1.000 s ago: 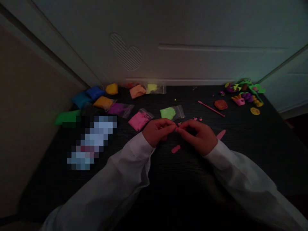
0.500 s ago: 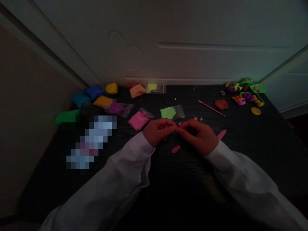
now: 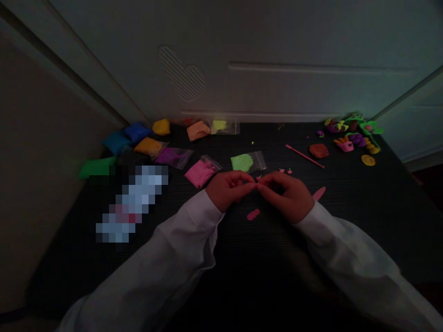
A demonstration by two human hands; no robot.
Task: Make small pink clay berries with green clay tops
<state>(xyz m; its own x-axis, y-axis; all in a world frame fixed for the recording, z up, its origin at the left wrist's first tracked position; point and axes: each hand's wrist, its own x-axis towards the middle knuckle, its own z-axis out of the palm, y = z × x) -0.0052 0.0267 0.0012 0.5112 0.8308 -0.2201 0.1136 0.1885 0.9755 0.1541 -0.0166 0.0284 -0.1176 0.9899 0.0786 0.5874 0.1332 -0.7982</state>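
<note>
My left hand (image 3: 229,190) and my right hand (image 3: 288,194) meet fingertip to fingertip over the dark table. Both are pinched closed around a tiny piece of pink clay (image 3: 256,185), mostly hidden by the fingers. Just behind the fingertips lies a small pink and green clay piece (image 3: 259,178). Below them rests a flat pink clay piece (image 3: 253,215) of joined rounds. A pink flat tool (image 3: 319,193) lies beside my right wrist. Two little pink and green clay pieces (image 3: 289,171) sit beyond my right hand.
Bags of light green clay (image 3: 242,162), pink clay (image 3: 200,172) and purple clay (image 3: 170,157) lie behind and left, near a blurred packet (image 3: 138,203). At right are a pink stick tool (image 3: 304,156), a reddish lump (image 3: 319,150) and finished clay figures (image 3: 344,145). A panelled white surface (image 3: 294,87) borders the table's back.
My fingertips have shifted very slightly to the right and still pinch together. The things on the table lie as before.
</note>
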